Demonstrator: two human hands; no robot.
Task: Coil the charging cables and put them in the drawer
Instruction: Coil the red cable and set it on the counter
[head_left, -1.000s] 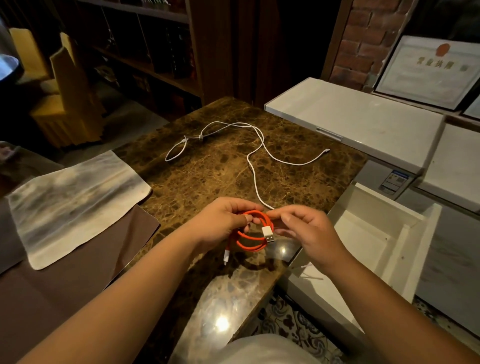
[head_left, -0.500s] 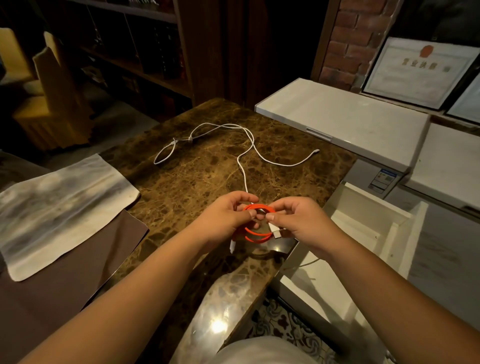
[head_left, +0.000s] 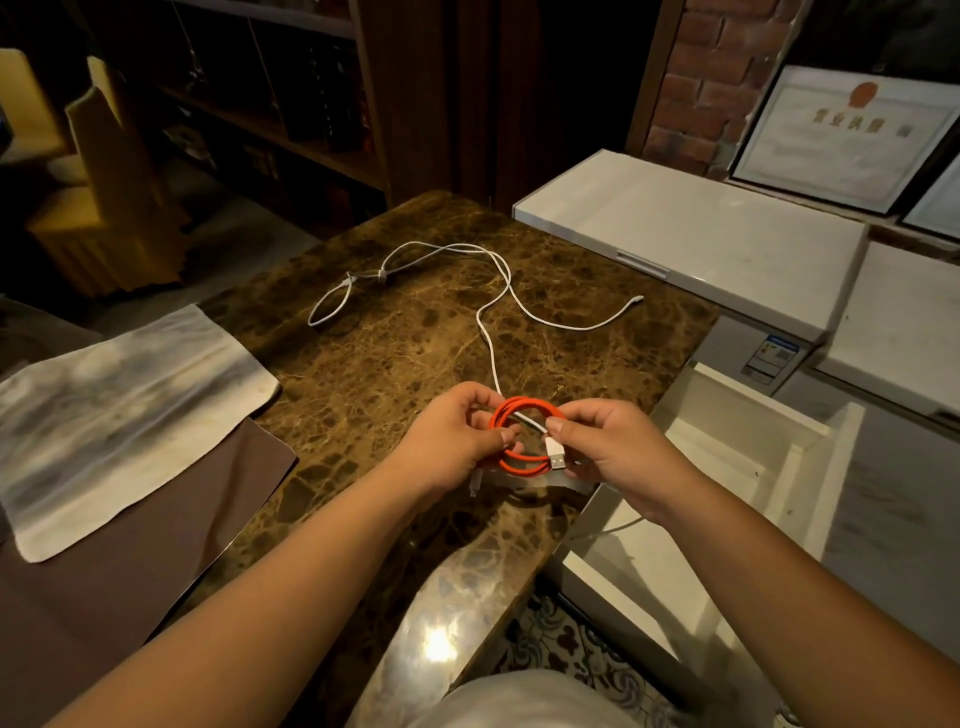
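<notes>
- vs 1 s ago: both hands sit a bit farther over the table, and the orange coil looks rounder with its loops gathered tighter; the usb plug has gone from the coil's middle to its near-right edge.
- orange round-coiled charging cable (head_left: 524, 441) is held just above the near-right edge of the brown veined marble table (head_left: 405, 353), beside the open white drawer (head_left: 727, 467).
- coil faces up toward the camera; its white usb plug (head_left: 557, 457) points near-right.
- left hand (head_left: 452, 441): fingers curled, pinching the coil's left side.
- right hand (head_left: 618, 452): thumb and forefinger pinched on the plug end.
- long white charging cable (head_left: 493, 332) lies loose across the far table, running far-to-near toward the hands.
</notes>
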